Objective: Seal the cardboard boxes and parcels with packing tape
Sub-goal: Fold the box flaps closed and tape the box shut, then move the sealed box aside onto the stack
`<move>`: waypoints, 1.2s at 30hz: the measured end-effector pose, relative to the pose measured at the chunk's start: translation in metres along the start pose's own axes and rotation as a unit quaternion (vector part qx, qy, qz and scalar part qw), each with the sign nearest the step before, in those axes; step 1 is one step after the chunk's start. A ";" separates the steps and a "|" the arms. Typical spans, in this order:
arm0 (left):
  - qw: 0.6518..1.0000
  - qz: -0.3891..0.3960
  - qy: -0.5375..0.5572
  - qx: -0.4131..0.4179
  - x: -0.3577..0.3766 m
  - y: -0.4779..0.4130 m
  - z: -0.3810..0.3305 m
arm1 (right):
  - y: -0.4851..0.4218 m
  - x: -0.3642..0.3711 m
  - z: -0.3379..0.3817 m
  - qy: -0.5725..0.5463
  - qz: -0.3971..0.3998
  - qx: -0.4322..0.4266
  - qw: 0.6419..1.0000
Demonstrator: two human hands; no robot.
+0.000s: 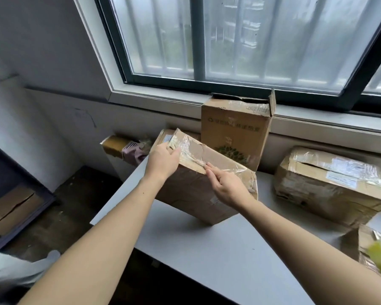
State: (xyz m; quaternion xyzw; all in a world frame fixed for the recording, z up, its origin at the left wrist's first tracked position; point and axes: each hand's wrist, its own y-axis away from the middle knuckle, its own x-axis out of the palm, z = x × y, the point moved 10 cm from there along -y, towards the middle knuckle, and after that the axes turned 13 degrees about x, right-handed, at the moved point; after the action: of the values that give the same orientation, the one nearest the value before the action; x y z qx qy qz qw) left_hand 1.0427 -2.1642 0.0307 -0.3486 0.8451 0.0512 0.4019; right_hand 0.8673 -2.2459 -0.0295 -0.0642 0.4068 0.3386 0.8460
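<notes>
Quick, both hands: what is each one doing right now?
Left hand: grips the upper end of the box.
Right hand: open, straight fingers pressing the tape down at the box's edge.

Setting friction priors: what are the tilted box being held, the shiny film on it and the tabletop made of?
Tilted brown box: corrugated cardboard by the look, matte, creased and scuffed.
Glossy film strip: clear plastic packing tape, wrinkled, glinting.
Pale grey tabletop: smooth, matte, probably laminate; unsure.
</notes>
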 end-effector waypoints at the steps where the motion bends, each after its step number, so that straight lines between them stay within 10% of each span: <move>1: 1.000 -0.010 0.002 -0.003 -0.004 -0.001 0.004 | -0.003 0.001 -0.004 0.015 0.000 0.002 1.000; 12: 0.997 -0.036 -0.056 -0.025 -0.018 -0.015 0.040 | -0.032 -0.057 -0.007 0.063 -0.204 -0.035 0.976; 19: 0.991 -0.028 -0.112 -0.068 -0.017 -0.019 0.071 | -0.071 -0.002 -0.074 0.050 0.031 0.180 0.982; 36: 0.985 -0.010 -0.126 -0.116 -0.014 -0.060 0.162 | -0.116 0.022 -0.015 0.004 -0.056 0.130 0.990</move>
State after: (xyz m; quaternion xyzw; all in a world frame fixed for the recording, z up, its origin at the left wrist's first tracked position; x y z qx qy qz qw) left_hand 1.1912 -2.1424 -0.0568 -0.3922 0.7724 0.1886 0.4627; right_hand 0.9395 -2.3285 -0.0745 0.0224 0.4467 0.2342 0.8632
